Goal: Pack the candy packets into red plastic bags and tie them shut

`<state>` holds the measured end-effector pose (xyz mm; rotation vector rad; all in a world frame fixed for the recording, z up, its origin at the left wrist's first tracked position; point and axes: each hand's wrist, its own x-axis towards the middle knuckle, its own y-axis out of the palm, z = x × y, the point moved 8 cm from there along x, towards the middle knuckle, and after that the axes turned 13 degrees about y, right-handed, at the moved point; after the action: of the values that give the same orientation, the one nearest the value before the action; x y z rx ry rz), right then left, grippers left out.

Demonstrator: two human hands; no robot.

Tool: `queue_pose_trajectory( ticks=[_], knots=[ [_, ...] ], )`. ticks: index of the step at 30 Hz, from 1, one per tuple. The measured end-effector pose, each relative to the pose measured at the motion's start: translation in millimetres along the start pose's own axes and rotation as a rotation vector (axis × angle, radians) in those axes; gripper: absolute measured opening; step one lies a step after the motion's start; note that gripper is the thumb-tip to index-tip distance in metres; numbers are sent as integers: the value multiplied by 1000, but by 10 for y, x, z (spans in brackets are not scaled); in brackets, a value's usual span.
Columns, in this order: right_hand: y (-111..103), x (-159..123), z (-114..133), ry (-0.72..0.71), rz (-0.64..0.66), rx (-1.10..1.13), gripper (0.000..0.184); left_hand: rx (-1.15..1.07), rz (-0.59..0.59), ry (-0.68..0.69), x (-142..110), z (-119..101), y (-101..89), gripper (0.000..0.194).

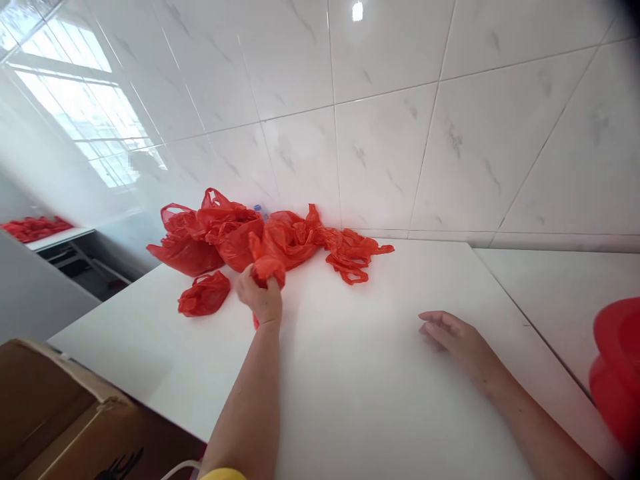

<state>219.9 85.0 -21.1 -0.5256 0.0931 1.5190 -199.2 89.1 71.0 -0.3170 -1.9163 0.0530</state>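
Note:
My left hand is closed around a crumpled red plastic bag, held over the left part of the white table. Right behind it are filled red plastic bags, bunched together, with their handles sticking up. A smaller red bundle lies to the left of this hand. Flattened red bags spread out at the right end of the pile. Over the bare right side of the table is my right hand, its fingers loosely bent and apart from the thumb, holding nothing.
A tiled wall rises along the table's back edge. At the lower left stands an open cardboard box. Red plastic stools or tubs stand at the right edge. More red items lie on a far-left surface.

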Motion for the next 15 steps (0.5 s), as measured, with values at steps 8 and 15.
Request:
queue_pose_trajectory(
  ticks=[8,15],
  knots=[
    [60,-7,7,-7,-74,-64,31,-158,287,226,-257,-475,444,33],
    [235,-38,58,-82,-180,-324,23,-352,897,464,-852,-1278,1142,71]
  ],
)
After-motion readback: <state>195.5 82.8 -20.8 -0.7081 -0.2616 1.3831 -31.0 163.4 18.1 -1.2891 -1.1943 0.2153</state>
